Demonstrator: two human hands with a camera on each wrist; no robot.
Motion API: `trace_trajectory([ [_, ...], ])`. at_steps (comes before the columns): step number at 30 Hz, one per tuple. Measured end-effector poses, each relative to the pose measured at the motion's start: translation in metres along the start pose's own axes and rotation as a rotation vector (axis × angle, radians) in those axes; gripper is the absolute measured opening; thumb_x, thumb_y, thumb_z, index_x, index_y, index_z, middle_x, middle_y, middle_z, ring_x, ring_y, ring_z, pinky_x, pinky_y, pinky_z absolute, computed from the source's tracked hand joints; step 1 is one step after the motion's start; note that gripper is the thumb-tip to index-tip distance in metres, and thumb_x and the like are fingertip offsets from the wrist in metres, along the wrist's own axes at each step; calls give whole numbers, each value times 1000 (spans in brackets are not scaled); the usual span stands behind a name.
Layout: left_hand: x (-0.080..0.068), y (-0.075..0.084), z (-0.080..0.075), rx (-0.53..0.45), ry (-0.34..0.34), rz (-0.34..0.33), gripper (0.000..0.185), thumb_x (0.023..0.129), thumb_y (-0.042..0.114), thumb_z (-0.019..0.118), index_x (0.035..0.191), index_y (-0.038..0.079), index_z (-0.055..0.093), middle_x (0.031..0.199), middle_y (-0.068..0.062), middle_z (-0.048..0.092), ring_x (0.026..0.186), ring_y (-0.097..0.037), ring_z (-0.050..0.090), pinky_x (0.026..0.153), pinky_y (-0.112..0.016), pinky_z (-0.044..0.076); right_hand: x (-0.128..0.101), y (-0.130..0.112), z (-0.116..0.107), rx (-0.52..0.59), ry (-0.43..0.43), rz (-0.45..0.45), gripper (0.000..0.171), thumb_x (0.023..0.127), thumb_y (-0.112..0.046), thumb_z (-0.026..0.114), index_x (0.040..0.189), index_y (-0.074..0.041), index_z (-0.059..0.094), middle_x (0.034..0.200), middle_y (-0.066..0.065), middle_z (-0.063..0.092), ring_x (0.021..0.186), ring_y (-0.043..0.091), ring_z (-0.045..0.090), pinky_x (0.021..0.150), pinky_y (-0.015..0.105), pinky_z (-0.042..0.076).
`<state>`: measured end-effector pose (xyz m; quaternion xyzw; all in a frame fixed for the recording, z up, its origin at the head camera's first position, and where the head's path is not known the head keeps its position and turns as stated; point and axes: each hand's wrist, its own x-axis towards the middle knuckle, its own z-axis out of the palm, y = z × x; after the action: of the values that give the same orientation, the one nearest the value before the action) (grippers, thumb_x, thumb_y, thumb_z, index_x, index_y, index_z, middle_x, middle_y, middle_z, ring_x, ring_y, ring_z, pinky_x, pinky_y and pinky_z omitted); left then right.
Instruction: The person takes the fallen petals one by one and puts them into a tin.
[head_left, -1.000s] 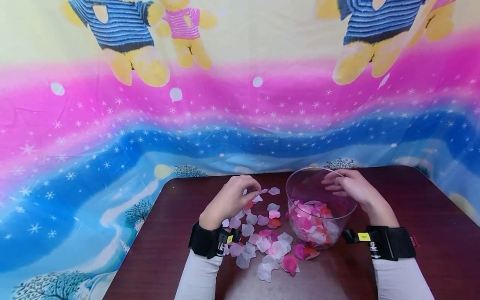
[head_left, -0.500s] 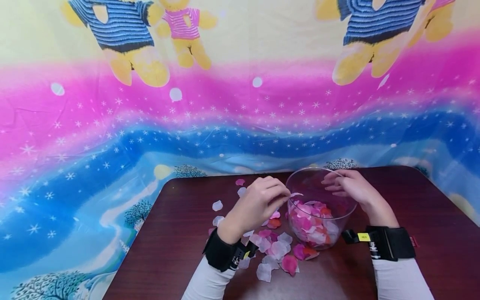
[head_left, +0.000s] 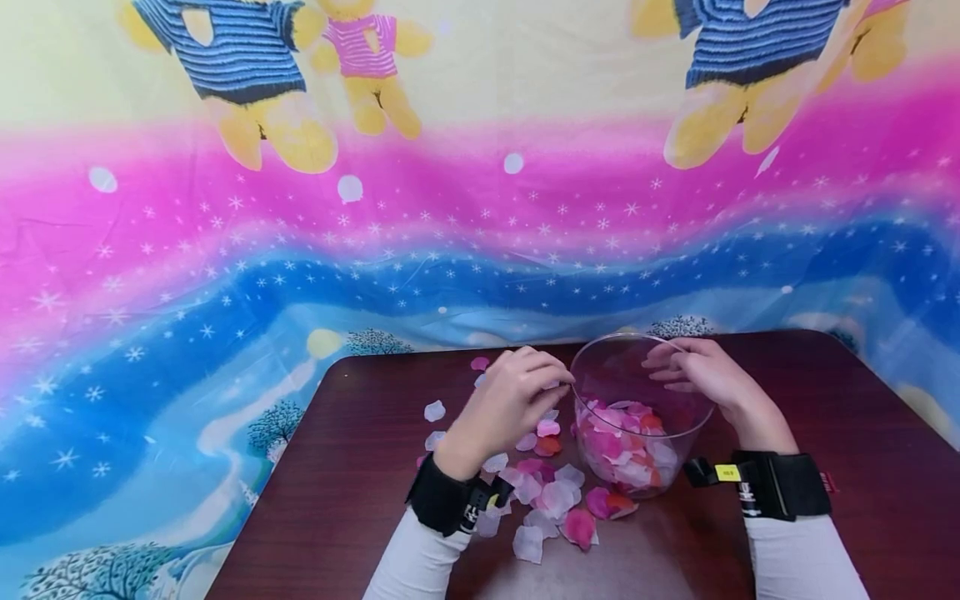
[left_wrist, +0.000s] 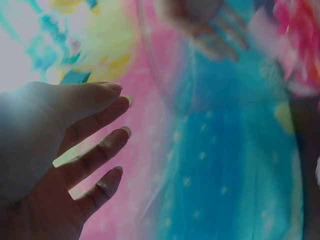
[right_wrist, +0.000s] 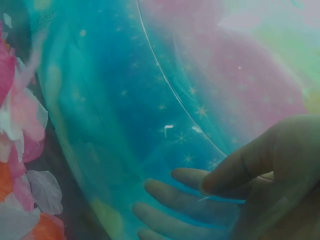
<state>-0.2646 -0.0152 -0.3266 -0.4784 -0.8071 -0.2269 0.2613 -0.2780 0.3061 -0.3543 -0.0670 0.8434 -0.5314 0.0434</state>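
A clear round tub (head_left: pixel 641 417), partly filled with pink, white and orange petals (head_left: pixel 622 446), stands upright on the table. At its rim's left side, my left hand (head_left: pixel 510 408) has its fingertips close together. The left wrist view shows that hand (left_wrist: pixel 75 135) with loosely bent fingers and no petal in it. My right hand (head_left: pixel 708 379) grips the tub's rim at the far right, thumb on one side of the wall and fingers on the other, as the right wrist view shows too. Loose petals (head_left: pixel 557 498) lie in front and to the left of the tub.
The dark red-brown table (head_left: pixel 315 508) ends at a patterned cloth backdrop (head_left: pixel 450 275) with bears and snowflakes. A few stray petals (head_left: pixel 434 410) lie left of the left hand. Each wrist wears a black strap (head_left: pixel 783 485) with a small camera.
My left hand moved right from the scattered petals to the tub's rim, carrying a pale petal, and has let it go. The right hand has stayed at the rim.
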Motion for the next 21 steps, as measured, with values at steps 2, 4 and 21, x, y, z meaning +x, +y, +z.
trace_trajectory([
  [2, -3, -9, -8, -12, 29, -43, 13, 94, 13, 76, 107, 13, 78, 108, 2, 74, 105, -14, 65, 95, -32, 49, 0, -1, 0, -4, 1, -3, 42, 105, -6, 29, 134, 8, 55, 135, 29, 60, 121, 43, 62, 97, 50, 53],
  [4, -8, -19, -16, -17, 50, -100, 13, 94, 12, 76, 107, 13, 77, 108, 2, 73, 105, -14, 65, 94, -31, 50, 0, -2, 0, -1, 0, -9, 42, 105, -7, 29, 134, 8, 55, 135, 29, 60, 121, 43, 62, 97, 51, 53],
  [21, -50, -90, 8, -14, -215, -528, 17, 97, 15, 72, 114, 10, 74, 112, -5, 71, 97, -24, 67, 84, -40, 53, -2, -2, 3, -23, 10, -7, 42, 107, -8, 28, 135, 8, 54, 136, 30, 59, 122, 46, 60, 99, 56, 50],
])
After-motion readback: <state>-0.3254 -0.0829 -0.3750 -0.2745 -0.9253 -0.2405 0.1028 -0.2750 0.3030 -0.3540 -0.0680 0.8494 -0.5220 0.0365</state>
